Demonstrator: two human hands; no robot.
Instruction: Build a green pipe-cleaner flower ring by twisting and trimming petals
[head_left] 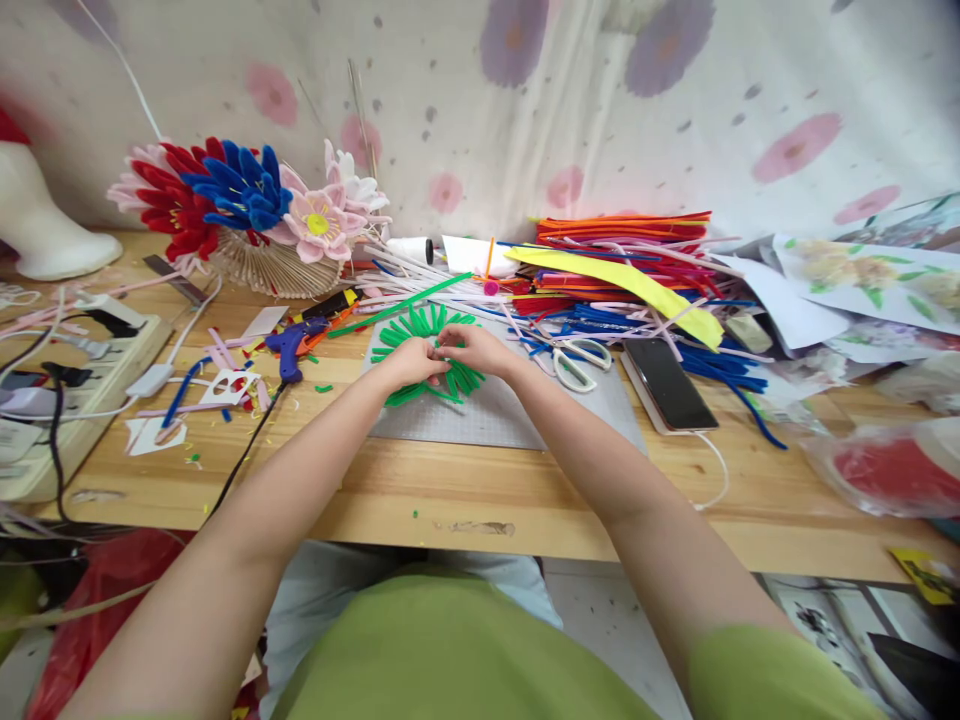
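A round spray of green pipe cleaners [404,338], its loops fanning outward, lies on a grey cutting mat [510,415]. Over its middle, my left hand [412,364] has its fingers closed on the green piece. My right hand [477,349] meets it from the other side, thumb and fingers pinched together at the same spot. The fingers cover the centre, so the exact part held is hidden. A longer green strip [420,303] slants just behind the spray. White-handled scissors [576,362] rest on the mat's right side.
Left stand a blue glue gun [294,346], scraps and a power strip [112,400]. Pipe-cleaner flowers [247,190] rise at the back left. Bundled pipe cleaners [622,235] and a yellow strip [630,285] lie behind. A phone [671,385] is on the right.
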